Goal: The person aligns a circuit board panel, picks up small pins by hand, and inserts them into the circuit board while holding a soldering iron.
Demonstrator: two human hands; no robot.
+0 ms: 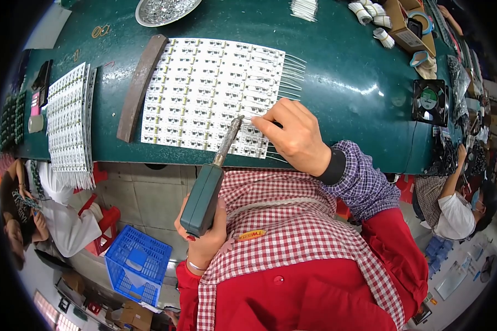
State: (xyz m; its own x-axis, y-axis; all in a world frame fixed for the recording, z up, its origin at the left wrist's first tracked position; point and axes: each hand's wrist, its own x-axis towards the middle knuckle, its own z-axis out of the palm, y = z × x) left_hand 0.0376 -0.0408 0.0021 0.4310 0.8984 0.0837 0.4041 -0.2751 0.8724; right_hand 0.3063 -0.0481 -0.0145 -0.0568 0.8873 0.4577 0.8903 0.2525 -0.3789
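Observation:
My left hand (210, 243) is wrapped round the dark green body of a soldering iron (202, 199). Its metal tip rests at or just above a white panel of small circuit boards (196, 91). Thin white wires (292, 74) stick out from the panel's right edge. Close to the tip, my right hand (297, 138) pinches a thin white wire, thumb and forefinger together over the panel. The fingers hide most of that wire. Whether the tip touches the board, I cannot tell.
A brown bar (142, 88) lies along the panel's left edge. Further left lean stacked wired panels (69, 118). A metal bowl (165, 11), wire bundles (370, 12), a cardboard box (406, 30) and a black fan (430, 102) stand on the green table (348, 66). Other people sit at both sides.

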